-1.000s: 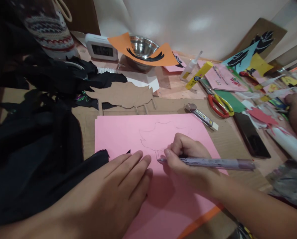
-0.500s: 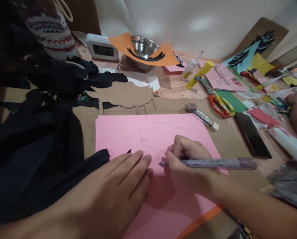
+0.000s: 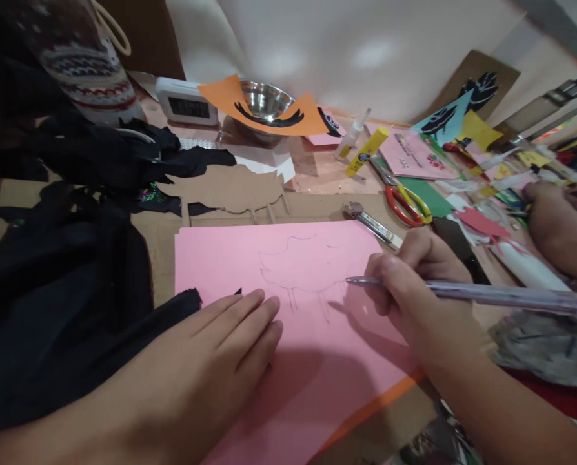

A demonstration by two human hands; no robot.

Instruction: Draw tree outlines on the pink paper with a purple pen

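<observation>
The left hand (image 3: 221,352) lies flat on the pink paper (image 3: 288,381), its grip open, fingers extended, just beside the black fabric (image 3: 66,310). Behind the paper's far edge, the cardboard cutout (image 3: 228,187) lies on the desk (image 3: 317,169). The pink paper, in front of the person, bears a thin outline with leg-like lines. At its right side, the right hand (image 3: 428,290) has its grip closed on a purple pen (image 3: 501,296), the tip at the outline. Beyond that hand lie red-and-yellow-handled scissors (image 3: 407,203).
</observation>
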